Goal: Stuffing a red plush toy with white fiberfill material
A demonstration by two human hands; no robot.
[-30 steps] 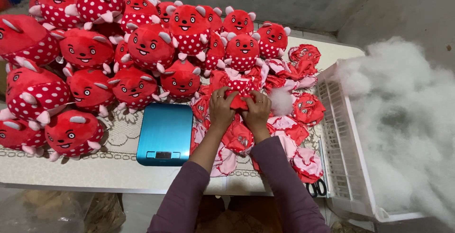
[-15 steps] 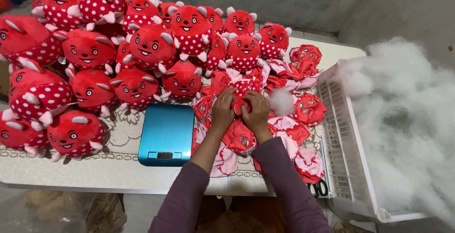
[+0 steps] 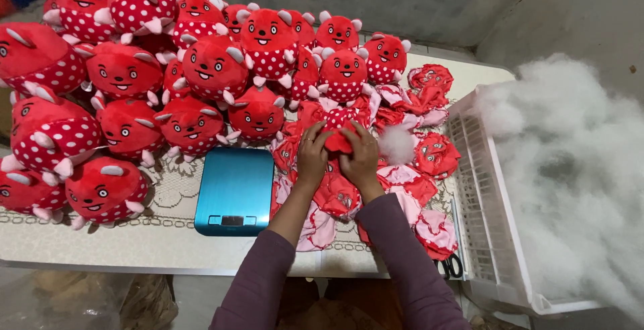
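My left hand (image 3: 312, 155) and my right hand (image 3: 362, 159) both grip a red plush toy skin (image 3: 339, 141) held between them over the table. Right of my right hand lies a small tuft of white stuffing (image 3: 397, 143). Under and around my hands is a heap of flat, unstuffed red and pink toy skins (image 3: 416, 182). A big pile of stuffed red plush toys with white dots (image 3: 194, 68) covers the left and far side of the table.
A blue flat kitchen scale (image 3: 235, 189) lies left of my hands on a lace-patterned table cover (image 3: 134, 233). A white plastic crate (image 3: 483, 209) at the right holds a large mass of white fibre stuffing (image 3: 577, 176). Black scissors (image 3: 451, 264) lie by the crate.
My hands stay on the same red skin, with only small shifts of the fingers. Nothing else has moved.
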